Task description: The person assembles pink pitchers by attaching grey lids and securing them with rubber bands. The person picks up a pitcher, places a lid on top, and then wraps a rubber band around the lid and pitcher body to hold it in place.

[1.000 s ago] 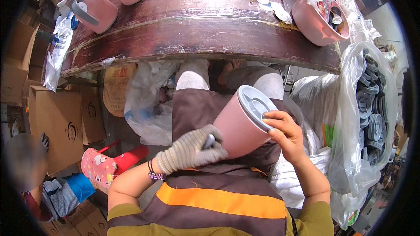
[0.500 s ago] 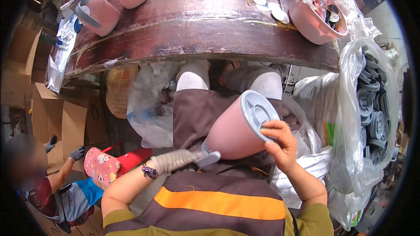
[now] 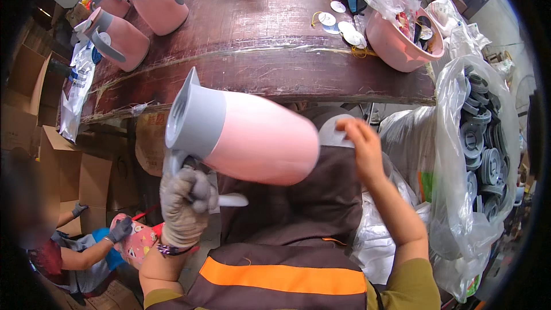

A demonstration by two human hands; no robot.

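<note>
A pink jug (image 3: 261, 138) with a grey collar and spout (image 3: 195, 117) lies sideways in the air above my lap, its top pointing left. My left hand (image 3: 186, 201), in a pale work glove, is closed round the jug's grey handle just below the collar. A light grey handle tip sticks out to the right of the glove. Bare, my right hand (image 3: 365, 149) is raised beside my right knee, a little apart from the jug's base. Its fingers are partly bent and nothing shows in them.
Several pink jugs (image 3: 158, 8) stand on the dark wooden table (image 3: 252, 74) at the far left. Round tags (image 3: 351, 34) and a pink basin (image 3: 396, 46) lie toward its right. Right of me, a clear bag (image 3: 445, 155) holds grey lids (image 3: 491, 166). A co-worker (image 3: 80, 258) sits at left near cardboard boxes (image 3: 92, 178).
The jug has swung round from base-up on my lap to spout-left and has risen toward the table. My right hand has let go of its base. My left hand has moved up and left.
</note>
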